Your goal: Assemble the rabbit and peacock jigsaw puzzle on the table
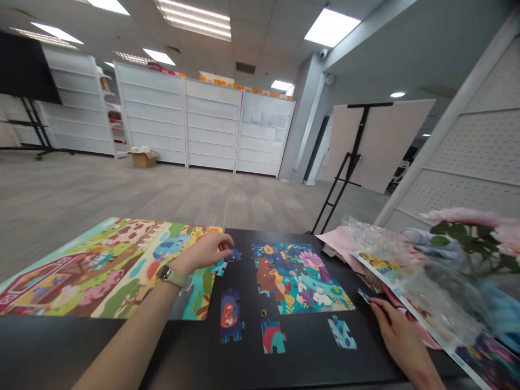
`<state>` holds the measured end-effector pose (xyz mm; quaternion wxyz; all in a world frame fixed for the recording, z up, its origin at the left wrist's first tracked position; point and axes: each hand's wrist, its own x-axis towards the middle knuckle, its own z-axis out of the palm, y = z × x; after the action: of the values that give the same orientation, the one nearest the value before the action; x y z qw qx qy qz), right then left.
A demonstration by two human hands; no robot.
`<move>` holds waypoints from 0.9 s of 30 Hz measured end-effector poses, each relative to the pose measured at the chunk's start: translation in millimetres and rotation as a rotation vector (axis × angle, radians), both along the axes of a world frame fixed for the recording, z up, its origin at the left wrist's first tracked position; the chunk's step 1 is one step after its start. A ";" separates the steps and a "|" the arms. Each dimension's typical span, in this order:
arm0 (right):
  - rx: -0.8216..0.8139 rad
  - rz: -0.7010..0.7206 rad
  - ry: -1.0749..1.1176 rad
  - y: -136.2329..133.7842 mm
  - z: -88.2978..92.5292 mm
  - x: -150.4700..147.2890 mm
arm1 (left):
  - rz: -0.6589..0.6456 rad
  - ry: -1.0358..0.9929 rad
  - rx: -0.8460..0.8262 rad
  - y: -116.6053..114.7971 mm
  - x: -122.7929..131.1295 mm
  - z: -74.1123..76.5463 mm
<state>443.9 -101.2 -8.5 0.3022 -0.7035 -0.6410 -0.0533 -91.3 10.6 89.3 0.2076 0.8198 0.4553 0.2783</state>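
White shelves (152, 114) stand across the carpet (211, 195), well apart from the black table (303, 352), whose far edge runs just beyond the puzzle. The farm-and-jungle board (81, 271) covers the table's left side, its far edge near the table's own. Clear plastic wrapping (442, 292) crowds the right side, with a printed sheet (384, 273) slanting along it. Between them lies the partly built animal puzzle (304, 276), its lower left corner notched; strips of black tabletop run along both sides.

The left hand (207, 250) is over the board's right edge, fingers curled; I cannot tell whether they grip anything. A dark blue piece (234, 255) and a teal piece (220, 267) lie beside it. The right hand (396, 325), between puzzle and wrapping, pinches a light blue piece (363, 295) between thumb and forefinger. Nearer the front edge, well spaced, lie a red-creature piece (229, 317), a red-and-blue piece (273, 337) and a pale blue piece (342, 331). A watch (164, 272) circles the left wrist.
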 end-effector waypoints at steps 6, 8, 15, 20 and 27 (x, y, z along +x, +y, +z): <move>0.011 0.034 0.020 -0.5 -5.9 2.2 | -0.107 0.013 -0.007 -90.8 40.8 -2.3; 0.008 0.041 0.030 -0.2 -6.9 1.7 | -0.102 -0.055 -0.041 -124.3 56.8 -14.5; 0.010 0.075 0.044 -1.5 -6.0 0.7 | -0.103 0.155 -0.187 -166.9 108.1 -67.9; 0.036 0.100 0.055 1.3 -16.2 7.7 | -0.231 0.243 -0.169 -149.9 106.8 -111.3; 0.058 0.072 0.096 7.9 -29.7 15.9 | -0.254 0.145 -0.129 -118.2 99.0 -114.1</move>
<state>459.8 -93.3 -38.2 0.3548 -0.6728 -0.6487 -0.0272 7.7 -107.6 -24.7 0.2601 0.8737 0.3787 0.1599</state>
